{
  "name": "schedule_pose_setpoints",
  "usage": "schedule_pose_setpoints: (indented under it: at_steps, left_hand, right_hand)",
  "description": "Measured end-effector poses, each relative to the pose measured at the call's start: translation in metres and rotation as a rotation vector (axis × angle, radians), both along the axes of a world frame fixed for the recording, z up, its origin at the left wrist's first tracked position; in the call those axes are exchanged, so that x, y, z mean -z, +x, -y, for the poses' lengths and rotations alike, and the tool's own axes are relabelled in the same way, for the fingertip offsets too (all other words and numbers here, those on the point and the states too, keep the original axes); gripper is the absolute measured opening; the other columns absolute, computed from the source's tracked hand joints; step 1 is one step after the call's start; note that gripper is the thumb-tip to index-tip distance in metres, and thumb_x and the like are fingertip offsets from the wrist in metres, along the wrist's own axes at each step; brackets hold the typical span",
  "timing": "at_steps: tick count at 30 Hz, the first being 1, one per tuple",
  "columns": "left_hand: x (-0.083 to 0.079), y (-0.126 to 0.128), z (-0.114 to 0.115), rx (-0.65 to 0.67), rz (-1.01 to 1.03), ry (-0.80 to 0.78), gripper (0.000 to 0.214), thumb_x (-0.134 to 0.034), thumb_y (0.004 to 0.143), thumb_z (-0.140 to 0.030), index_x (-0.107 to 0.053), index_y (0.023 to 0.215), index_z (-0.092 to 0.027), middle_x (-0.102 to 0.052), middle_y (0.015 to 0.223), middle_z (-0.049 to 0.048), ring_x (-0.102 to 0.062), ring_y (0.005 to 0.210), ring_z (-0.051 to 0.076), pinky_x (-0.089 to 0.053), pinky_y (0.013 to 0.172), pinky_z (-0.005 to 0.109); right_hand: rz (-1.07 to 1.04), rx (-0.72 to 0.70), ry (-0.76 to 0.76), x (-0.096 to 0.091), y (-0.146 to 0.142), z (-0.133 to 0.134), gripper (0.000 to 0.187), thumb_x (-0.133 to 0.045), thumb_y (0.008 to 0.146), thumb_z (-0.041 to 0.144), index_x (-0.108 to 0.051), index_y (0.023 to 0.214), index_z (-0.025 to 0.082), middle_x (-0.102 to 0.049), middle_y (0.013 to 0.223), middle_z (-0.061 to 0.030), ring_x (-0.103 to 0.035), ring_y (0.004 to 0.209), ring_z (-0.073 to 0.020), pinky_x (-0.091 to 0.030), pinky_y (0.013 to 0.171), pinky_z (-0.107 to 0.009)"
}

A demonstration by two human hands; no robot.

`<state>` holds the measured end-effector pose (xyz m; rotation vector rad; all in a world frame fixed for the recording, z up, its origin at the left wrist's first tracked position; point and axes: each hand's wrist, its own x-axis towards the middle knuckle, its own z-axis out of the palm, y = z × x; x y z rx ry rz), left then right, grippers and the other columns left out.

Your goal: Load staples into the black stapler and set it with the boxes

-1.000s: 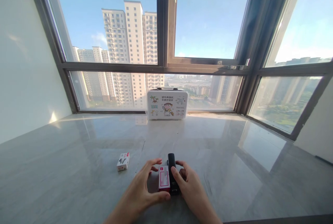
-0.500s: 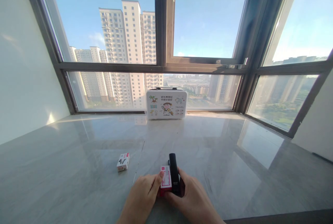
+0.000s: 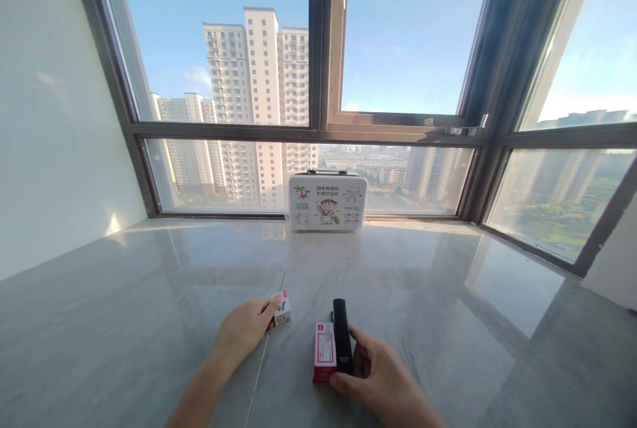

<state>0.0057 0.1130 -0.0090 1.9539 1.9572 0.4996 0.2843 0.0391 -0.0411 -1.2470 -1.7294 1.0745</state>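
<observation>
My left hand (image 3: pixel 252 325) is closed on a small white box (image 3: pixel 282 309) with red print and a dark picture, thumb on its near side. To the right, a black stapler (image 3: pixel 342 335) lies lengthwise, pointing away from me. My right hand (image 3: pixel 377 365) is curled round the stapler's right side, fingers behind it. Its thumb reaches the near end, at the corner of a pink-and-white box (image 3: pixel 325 352). That box sits against the stapler's left side. The undersides of the stapler and both boxes are hidden.
A white carry case (image 3: pixel 328 204) with cartoon prints stands upright at the back of the glossy grey stone sill (image 3: pixel 423 282). Behind it rise dark window frames (image 3: pixel 318 133). A white wall (image 3: pixel 44 116) bounds the left side.
My left hand has left the pink-and-white box, moved left and gripped the small white box, which now sits further right. My right hand stays at the stapler. The view has shifted slightly.
</observation>
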Motion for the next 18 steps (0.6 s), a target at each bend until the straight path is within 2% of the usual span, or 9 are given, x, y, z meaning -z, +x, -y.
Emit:
schedule_pose_setpoints:
  at_steps: [3,5,9,12,15,18]
  left_hand:
    - [0.002,0.037,-0.001,0.125,-0.002,0.041,0.072,-0.019,0.095,-0.068,-0.063,0.061,-0.023,-0.061,0.047,0.0015,-0.062,0.057,0.02,-0.033,0.057,0.027]
    - [0.001,0.049,0.0,0.195,0.02,0.03,0.073,-0.019,0.095,-0.069,-0.065,0.063,-0.023,-0.062,0.047,0.0015,-0.062,0.057,0.019,-0.034,0.057,0.027]
    - [-0.003,0.053,0.005,0.346,0.122,-0.059,0.075,-0.019,0.093,-0.074,-0.071,0.071,-0.024,-0.065,0.051,0.0005,-0.064,0.055,0.018,-0.036,0.055,0.025]
    - [-0.004,0.053,0.004,0.401,0.148,-0.109,0.076,-0.019,0.093,-0.073,-0.072,0.071,-0.023,-0.067,0.052,0.0013,-0.063,0.053,0.018,-0.039,0.055,0.025]
    - [0.001,0.06,-0.001,0.414,0.153,-0.15,0.079,-0.016,0.094,-0.072,-0.072,0.07,-0.022,-0.068,0.054,0.0034,-0.059,0.046,0.017,-0.041,0.054,0.027]
    - [0.007,0.082,-0.008,0.44,0.19,-0.194,0.082,-0.014,0.093,-0.072,-0.069,0.062,-0.02,-0.067,0.054,0.0058,-0.057,0.043,0.017,-0.044,0.054,0.029]
  right_hand:
    - [-0.032,-0.003,-0.026,-0.001,-0.002,-0.003,0.059,-0.082,0.065,0.037,-0.066,0.122,0.026,-0.062,0.07,0.0011,-0.056,0.067,-0.0185,-0.045,0.06,-0.026]
    - [-0.054,-0.034,-0.05,-0.007,-0.003,-0.002,0.058,-0.083,0.064,0.037,-0.068,0.12,0.026,-0.062,0.07,0.0011,-0.057,0.068,-0.019,-0.045,0.061,-0.026]
    - [-0.143,-0.137,-0.086,-0.026,-0.008,0.001,0.058,-0.081,0.068,0.04,-0.066,0.121,0.022,-0.067,0.082,0.0,-0.058,0.073,-0.0178,-0.045,0.063,-0.024]
    - [-0.197,-0.224,-0.082,-0.035,-0.009,0.003,0.054,-0.079,0.071,0.042,-0.067,0.118,0.019,-0.068,0.093,-0.0017,-0.059,0.079,-0.0187,-0.046,0.067,-0.024]
    - [-0.158,-0.22,-0.068,-0.038,-0.002,0.001,0.051,-0.079,0.071,0.045,-0.069,0.113,0.019,-0.069,0.094,-0.0023,-0.061,0.085,-0.0224,-0.049,0.072,-0.028]
    - [-0.092,-0.196,-0.073,-0.037,0.019,-0.004,0.052,-0.081,0.068,0.048,-0.071,0.111,0.021,-0.07,0.093,-0.0028,-0.062,0.09,-0.0268,-0.051,0.077,-0.032]
